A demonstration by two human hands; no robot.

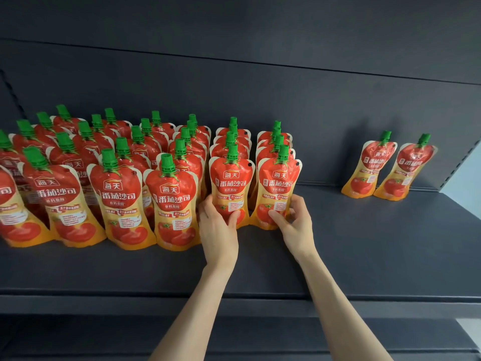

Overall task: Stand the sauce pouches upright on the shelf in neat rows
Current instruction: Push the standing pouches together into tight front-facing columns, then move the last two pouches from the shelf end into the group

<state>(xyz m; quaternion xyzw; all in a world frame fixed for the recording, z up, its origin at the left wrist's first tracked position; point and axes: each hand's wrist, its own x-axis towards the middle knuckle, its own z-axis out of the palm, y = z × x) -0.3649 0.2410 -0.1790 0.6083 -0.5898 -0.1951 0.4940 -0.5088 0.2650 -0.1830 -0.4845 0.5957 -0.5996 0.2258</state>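
Observation:
Red and yellow tomato sauce pouches with green caps stand upright in several rows on the dark grey shelf [364, 243]. My left hand [217, 230] grips the lower part of the front pouch [230, 183] in one row. My right hand [295, 225] holds the bottom of the front pouch [278, 183] in the row beside it on the right. Both pouches stand on the shelf. Two more pouches [369, 165] [406, 170] lean against the back panel at the far right, apart from the rows.
The rows fill the left half of the shelf, reaching the back panel [260, 100]. Bare shelf lies between the rows and the two far pouches. The shelf's front lip [104, 303] runs below my forearms. A side upright [463, 162] closes the right end.

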